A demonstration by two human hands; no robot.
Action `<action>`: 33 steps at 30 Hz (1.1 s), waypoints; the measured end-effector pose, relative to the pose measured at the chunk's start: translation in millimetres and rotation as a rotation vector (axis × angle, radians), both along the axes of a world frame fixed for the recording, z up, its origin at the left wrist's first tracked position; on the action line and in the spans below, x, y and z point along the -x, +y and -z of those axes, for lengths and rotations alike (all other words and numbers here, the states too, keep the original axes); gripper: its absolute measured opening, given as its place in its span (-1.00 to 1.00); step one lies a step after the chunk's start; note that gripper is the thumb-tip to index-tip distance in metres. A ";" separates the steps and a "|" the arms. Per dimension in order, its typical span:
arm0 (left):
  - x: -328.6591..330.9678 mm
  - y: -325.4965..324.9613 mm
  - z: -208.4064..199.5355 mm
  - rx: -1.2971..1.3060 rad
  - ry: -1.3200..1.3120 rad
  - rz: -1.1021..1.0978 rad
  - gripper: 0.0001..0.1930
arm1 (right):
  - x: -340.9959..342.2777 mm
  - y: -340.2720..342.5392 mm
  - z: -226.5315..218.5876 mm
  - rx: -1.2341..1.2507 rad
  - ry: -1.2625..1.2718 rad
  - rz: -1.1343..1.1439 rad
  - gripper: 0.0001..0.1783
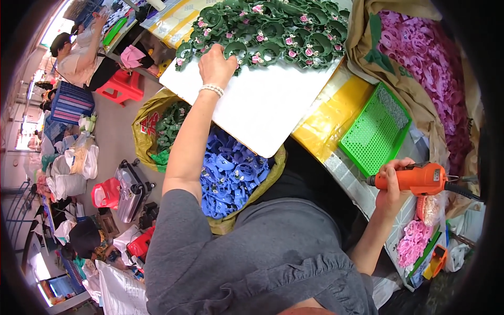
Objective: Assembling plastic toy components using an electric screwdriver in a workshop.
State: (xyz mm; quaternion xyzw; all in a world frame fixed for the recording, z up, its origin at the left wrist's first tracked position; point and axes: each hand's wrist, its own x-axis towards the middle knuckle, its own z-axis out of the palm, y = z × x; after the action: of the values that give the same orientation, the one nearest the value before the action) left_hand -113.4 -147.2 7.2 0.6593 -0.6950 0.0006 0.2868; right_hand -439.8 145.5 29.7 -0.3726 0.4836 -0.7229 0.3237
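Note:
At the near left edge of a pile of green plastic ring-shaped pieces (pixel 320 42) with small pink flowers, my left hand (pixel 217 67) has its fingers curled down. Its fingertips are partly hidden among the pieces, so what they pinch cannot be made out. The pile lies on a white board (pixel 257 105). Off to the right, my right hand (pixel 392 191) is wrapped round an orange corded electric screwdriver (pixel 424 179), its nose pointing left and its black cord running right.
A green mesh basket (pixel 367 137) with small metal parts sits on the yellow-covered table (pixel 336 113). Pink pieces fill a large sack (pixel 420 63) at right. Blue pieces (pixel 226 173) fill a sack below the board. A red stool (pixel 122 86) and seated person (pixel 79 63) are at far left.

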 end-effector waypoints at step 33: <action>5.4 102.4 -10.2 -0.443 1.211 0.463 -0.87 | 34.6 -16.4 -42.0 -0.009 0.184 -0.033 -0.52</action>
State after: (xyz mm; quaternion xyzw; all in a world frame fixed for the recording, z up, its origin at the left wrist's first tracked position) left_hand -118.9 -44.8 17.4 0.4207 -0.5190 -0.5717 0.4762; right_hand -474.5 129.2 71.7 -0.4442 0.5083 -0.6778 0.2913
